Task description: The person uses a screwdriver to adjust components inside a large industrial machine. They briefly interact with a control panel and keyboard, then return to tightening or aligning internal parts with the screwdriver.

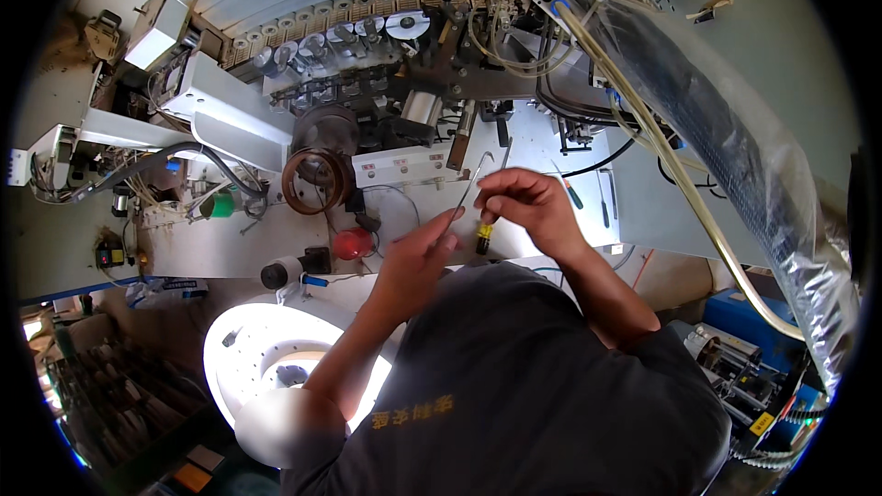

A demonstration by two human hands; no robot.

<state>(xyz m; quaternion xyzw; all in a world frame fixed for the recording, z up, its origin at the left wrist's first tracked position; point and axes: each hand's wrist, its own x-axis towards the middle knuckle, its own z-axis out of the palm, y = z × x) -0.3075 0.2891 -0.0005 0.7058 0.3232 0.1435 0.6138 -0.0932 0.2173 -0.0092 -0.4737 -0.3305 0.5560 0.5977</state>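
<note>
A thin metal rod with a bent, hook-like end (473, 182) rises from the closed fingers of my left hand (421, 253). Just to its right, my right hand (540, 209) has thumb and fingertips pinched together close to the rod. Whatever the pinch may hold is too small to make out. A screwdriver with a yellow and black handle (484, 237) shows below the right fingertips, its shaft reappearing above them. Whether the right hand touches this screwdriver cannot be told. Both hands are over the pale worktop (542, 142), in front of the machine.
Two more screwdrivers, one with a green handle (574, 195) and one dark-handled (604, 211), lie to the right. A brown ring-shaped part (312, 182) and a red ball-like part (353, 243) are left. Below stands a white round bowl (225, 349). A plastic-wrapped hose (726, 119) crosses the right.
</note>
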